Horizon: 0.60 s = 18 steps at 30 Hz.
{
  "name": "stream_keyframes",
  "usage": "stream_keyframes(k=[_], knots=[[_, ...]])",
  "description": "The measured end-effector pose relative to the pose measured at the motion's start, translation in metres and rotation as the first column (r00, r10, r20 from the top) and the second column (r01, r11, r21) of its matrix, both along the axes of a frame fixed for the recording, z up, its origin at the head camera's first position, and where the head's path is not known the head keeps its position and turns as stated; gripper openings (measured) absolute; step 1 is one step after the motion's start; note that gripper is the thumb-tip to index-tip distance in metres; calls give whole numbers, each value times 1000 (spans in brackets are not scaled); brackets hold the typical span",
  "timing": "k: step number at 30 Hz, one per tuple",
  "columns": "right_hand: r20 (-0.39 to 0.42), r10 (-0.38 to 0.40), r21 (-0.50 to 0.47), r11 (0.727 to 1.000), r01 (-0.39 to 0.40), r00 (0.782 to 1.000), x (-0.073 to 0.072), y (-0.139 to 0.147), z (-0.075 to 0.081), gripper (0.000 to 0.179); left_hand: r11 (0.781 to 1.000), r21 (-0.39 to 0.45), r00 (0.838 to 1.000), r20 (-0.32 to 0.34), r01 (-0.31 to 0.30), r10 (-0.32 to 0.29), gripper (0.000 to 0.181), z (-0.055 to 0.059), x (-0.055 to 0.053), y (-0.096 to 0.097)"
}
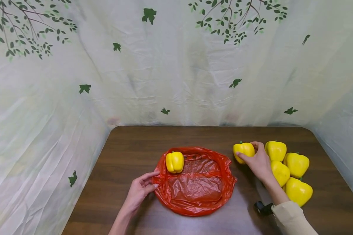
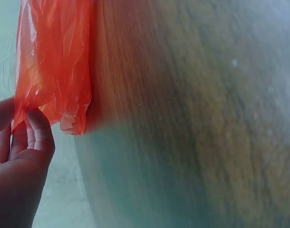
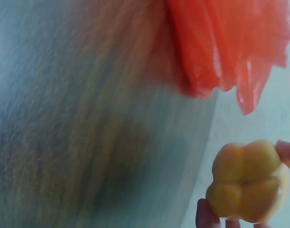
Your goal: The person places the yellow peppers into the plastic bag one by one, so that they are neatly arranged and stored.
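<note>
A red plastic bag [image 1: 197,186] lies on the table with its mouth spread wide. My left hand [image 1: 139,192] pinches the bag's left rim between thumb and fingers, which the left wrist view shows close up on the thin red plastic [image 2: 54,61]. One yellow bell pepper [image 1: 175,162] sits inside the bag, by its upper left rim. To the right of the bag, my right hand [image 1: 257,161] grips another yellow bell pepper [image 1: 242,151]. In the right wrist view this pepper's lobed underside [image 3: 244,180] shows between thumb and fingers, raised off the table.
Several more yellow bell peppers [image 1: 297,164] are grouped on the right of the brown table [image 1: 129,147], close beside my right forearm. A dark wrist strap piece [image 1: 263,208] sticks out from the right wrist. Behind the table hangs a pale curtain [image 1: 176,71] with leaf prints.
</note>
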State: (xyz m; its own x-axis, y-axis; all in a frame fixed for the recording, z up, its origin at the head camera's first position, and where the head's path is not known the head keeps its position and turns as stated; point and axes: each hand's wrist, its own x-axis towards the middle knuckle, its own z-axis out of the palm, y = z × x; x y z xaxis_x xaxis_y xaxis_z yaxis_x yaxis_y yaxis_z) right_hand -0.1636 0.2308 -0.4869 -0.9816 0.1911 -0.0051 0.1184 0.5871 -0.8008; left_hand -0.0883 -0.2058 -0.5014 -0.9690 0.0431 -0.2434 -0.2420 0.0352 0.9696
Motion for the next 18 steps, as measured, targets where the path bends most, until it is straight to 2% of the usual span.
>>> stream_keyframes(k=[5,10,18], knots=[[-10,14,-44,999,-15,1000,6,-6,10,87,1000,1,1000,-4,7,-7,44,-2,0,-1],[-11,62,-82,995,-62,998,11,-16,19,88,1000,-3,1000,-18,19,-19,45,-3,3,-3],[-32,121,-134,983,-124,992,16,-31,27,85,1000,-12,1000,-14,14,-14,45,-3,1,-3]])
